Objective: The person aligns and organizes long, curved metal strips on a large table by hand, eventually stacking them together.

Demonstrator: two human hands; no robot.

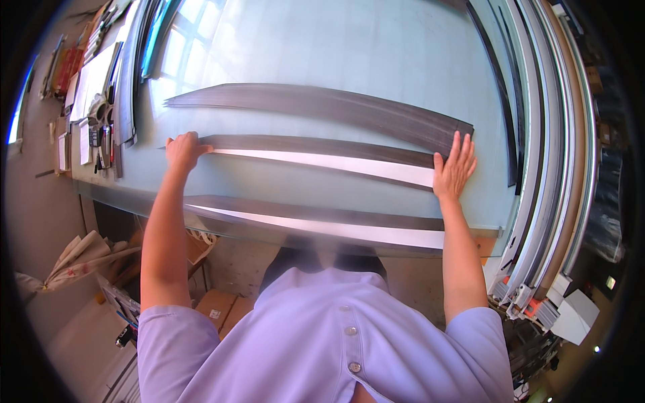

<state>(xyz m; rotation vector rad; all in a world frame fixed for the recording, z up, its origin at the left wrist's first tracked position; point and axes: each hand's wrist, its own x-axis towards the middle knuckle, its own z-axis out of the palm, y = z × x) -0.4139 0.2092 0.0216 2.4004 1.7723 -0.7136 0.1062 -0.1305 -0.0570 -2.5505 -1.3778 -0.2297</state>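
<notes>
Bright window-shaped glare on the glossy tabletop (322,47), strong fisheye curvature, black corners.

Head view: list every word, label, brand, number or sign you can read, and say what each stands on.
Nothing can be read.
Cardboard box, lower left: a small pale label, too small to read.
White sheet, far left: any marks too small to read.
Middle dark-and-white strip: no lettering visible.
</notes>
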